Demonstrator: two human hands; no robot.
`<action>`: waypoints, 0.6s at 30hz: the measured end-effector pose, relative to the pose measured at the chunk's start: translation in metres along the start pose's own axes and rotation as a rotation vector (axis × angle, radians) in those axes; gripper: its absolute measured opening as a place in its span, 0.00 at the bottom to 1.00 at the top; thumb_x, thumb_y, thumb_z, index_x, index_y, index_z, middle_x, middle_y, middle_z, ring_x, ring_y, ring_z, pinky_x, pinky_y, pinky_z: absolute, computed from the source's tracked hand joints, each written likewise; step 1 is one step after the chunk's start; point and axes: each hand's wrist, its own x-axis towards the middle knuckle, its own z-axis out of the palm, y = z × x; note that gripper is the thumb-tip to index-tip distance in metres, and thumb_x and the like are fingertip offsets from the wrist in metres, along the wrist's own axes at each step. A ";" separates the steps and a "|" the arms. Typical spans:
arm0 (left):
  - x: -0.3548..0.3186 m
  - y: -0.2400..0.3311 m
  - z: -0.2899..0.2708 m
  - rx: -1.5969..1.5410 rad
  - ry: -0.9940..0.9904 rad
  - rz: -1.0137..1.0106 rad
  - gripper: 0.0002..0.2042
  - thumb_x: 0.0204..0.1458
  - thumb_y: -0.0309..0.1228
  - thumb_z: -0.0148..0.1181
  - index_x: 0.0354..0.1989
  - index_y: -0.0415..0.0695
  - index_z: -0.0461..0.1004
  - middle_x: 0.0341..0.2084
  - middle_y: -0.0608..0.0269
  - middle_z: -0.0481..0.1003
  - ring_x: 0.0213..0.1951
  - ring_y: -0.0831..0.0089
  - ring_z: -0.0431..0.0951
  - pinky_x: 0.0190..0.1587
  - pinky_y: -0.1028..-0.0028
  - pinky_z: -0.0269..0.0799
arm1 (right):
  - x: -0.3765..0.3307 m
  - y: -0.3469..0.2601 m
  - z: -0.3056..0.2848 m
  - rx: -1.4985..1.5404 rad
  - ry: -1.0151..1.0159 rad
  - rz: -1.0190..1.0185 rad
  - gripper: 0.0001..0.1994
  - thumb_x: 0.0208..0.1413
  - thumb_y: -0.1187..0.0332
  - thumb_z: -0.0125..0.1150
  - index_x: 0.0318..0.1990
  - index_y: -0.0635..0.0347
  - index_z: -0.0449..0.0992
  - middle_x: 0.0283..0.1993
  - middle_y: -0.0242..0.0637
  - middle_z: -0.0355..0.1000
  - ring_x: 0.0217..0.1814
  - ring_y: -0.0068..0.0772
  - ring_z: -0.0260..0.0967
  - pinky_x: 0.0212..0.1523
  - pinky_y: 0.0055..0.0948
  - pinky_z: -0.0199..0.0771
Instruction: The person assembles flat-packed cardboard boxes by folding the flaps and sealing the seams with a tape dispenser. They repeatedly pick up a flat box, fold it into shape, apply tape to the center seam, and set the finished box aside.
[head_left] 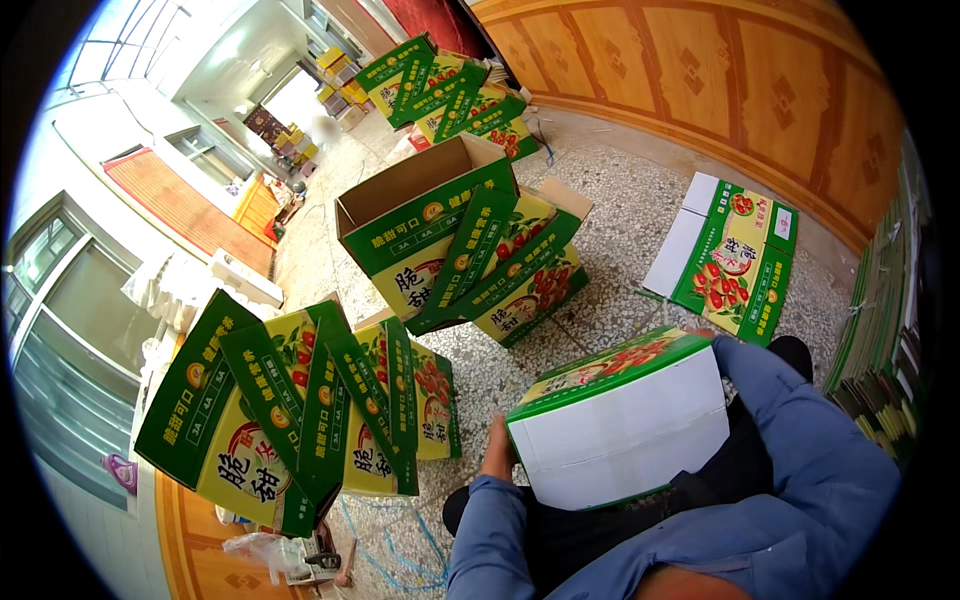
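Speckled floor is lying around me; I'm folding a green-and-white carton, left hand gripping its nine-o'clock edge, right grip hidden; flaps likely need tucking next.

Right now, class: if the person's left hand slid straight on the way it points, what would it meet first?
The left hand, gripping the white-bottomed carton, points at the speckled floor; beyond that, probably the open green box, though depth is unclear.
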 end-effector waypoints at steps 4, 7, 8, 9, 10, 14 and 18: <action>-0.001 -0.014 -0.009 -0.099 -0.323 0.108 0.27 0.60 0.51 0.40 0.51 0.36 0.70 0.43 0.52 0.76 0.42 0.60 0.77 0.46 0.66 0.73 | -0.031 0.003 0.047 0.201 -0.032 -0.112 0.29 0.61 0.46 0.46 0.59 0.62 0.66 0.50 0.49 0.73 0.46 0.41 0.75 0.46 0.33 0.77; 0.000 -0.005 0.006 -0.083 -0.388 0.209 0.26 0.59 0.49 0.43 0.50 0.36 0.71 0.43 0.53 0.76 0.42 0.63 0.77 0.46 0.68 0.73 | -0.041 -0.010 0.031 0.359 -0.011 -0.237 0.29 0.61 0.47 0.45 0.58 0.62 0.67 0.50 0.48 0.73 0.46 0.40 0.75 0.47 0.32 0.77; -0.004 0.001 0.008 -0.080 -0.387 0.247 0.25 0.59 0.48 0.44 0.50 0.36 0.71 0.43 0.53 0.76 0.42 0.63 0.77 0.46 0.68 0.73 | -0.043 -0.015 0.024 0.429 -0.012 -0.292 0.28 0.61 0.47 0.45 0.58 0.62 0.67 0.50 0.48 0.73 0.46 0.39 0.75 0.47 0.31 0.76; -0.005 0.007 0.011 -0.077 -0.378 0.275 0.25 0.59 0.47 0.44 0.50 0.36 0.71 0.43 0.54 0.76 0.42 0.64 0.77 0.46 0.69 0.73 | -0.045 -0.020 0.013 0.518 -0.018 -0.353 0.28 0.61 0.47 0.45 0.58 0.62 0.67 0.50 0.47 0.73 0.46 0.39 0.75 0.47 0.31 0.76; -0.012 0.015 0.011 -0.083 -0.364 0.285 0.22 0.58 0.43 0.45 0.51 0.37 0.71 0.45 0.54 0.75 0.44 0.64 0.76 0.48 0.69 0.71 | -0.049 -0.025 0.002 0.608 -0.029 -0.412 0.28 0.61 0.48 0.45 0.58 0.62 0.67 0.50 0.47 0.73 0.46 0.38 0.75 0.47 0.31 0.76; -0.036 0.020 0.001 0.014 -0.281 0.476 0.25 0.60 0.45 0.40 0.53 0.35 0.69 0.50 0.52 0.73 0.49 0.61 0.73 0.55 0.68 0.64 | -0.083 -0.080 -0.003 1.325 -0.190 -0.389 0.24 0.62 0.51 0.46 0.56 0.60 0.69 0.51 0.43 0.73 0.47 0.37 0.74 0.49 0.33 0.75; -0.026 0.012 0.002 -0.064 -0.161 0.494 0.31 0.61 0.52 0.36 0.56 0.35 0.67 0.52 0.52 0.72 0.54 0.61 0.69 0.59 0.66 0.59 | -0.095 -0.087 0.008 1.425 -0.065 -0.248 0.23 0.61 0.51 0.50 0.56 0.57 0.69 0.52 0.41 0.72 0.49 0.38 0.72 0.48 0.40 0.74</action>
